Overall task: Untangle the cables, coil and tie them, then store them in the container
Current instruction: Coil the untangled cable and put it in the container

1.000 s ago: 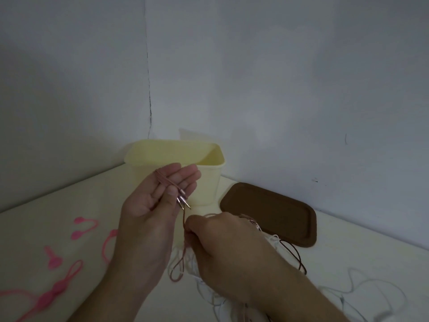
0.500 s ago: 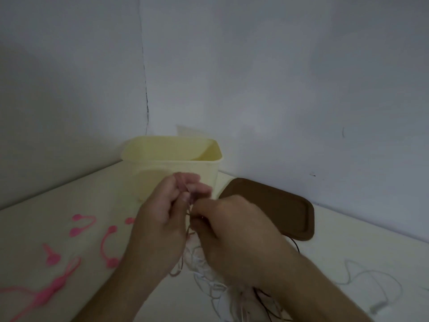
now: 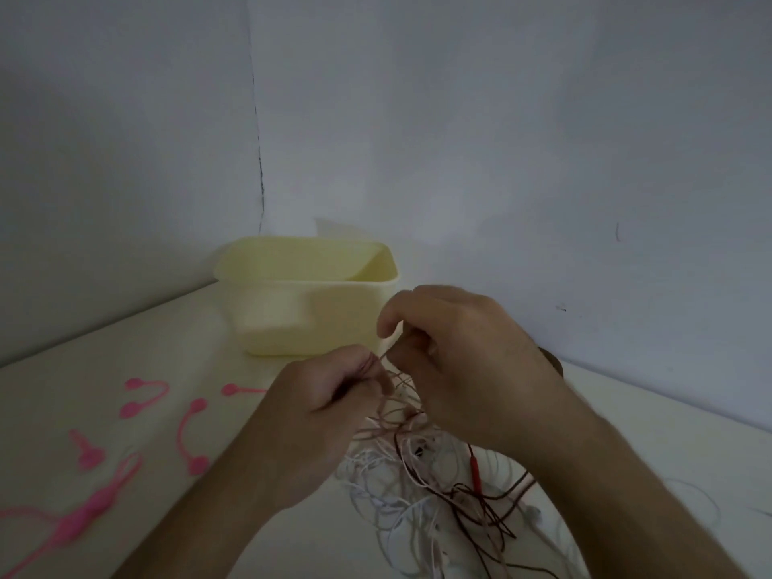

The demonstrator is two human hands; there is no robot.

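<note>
Head view, looking down at a pale table in a wall corner. Two bare hands are working close together just below the centre of the scene. The left hand (image 3: pixel 330 394) is curling its fingers and pinching a thin pinkish cable (image 3: pixel 386 355). The right hand (image 3: pixel 463 353), just beside it at about 2 o'clock, is also curling round the same strand, pinching it higher up. Between the two grips the strand is running in a short slanted line, rising from 8 o'clock to 2 o'clock.

The rest of the cable is dropping from the hands toward 5 o'clock into a tangle of cables (image 3: pixel 422 482), white, dark brown and pinkish threads lying loosely over one another on the table, partly under the right forearm. A small red plug (image 3: pixel 475 470) is showing inside the heap.

The container (image 3: pixel 309 302), pale yellow and open-topped, is standing at 11 o'clock from the hands, near them but apart, close against the corner. Several pink ties (image 3: pixel 188 432) are lying at 9 o'clock on the table, well apart from the tangle.

Judging from this, the untangling is in hand: the strand looks freest to draw upward and toward 10 o'clock, where bare table is lying between the left hand and the ties; the heap could snag it.
</note>
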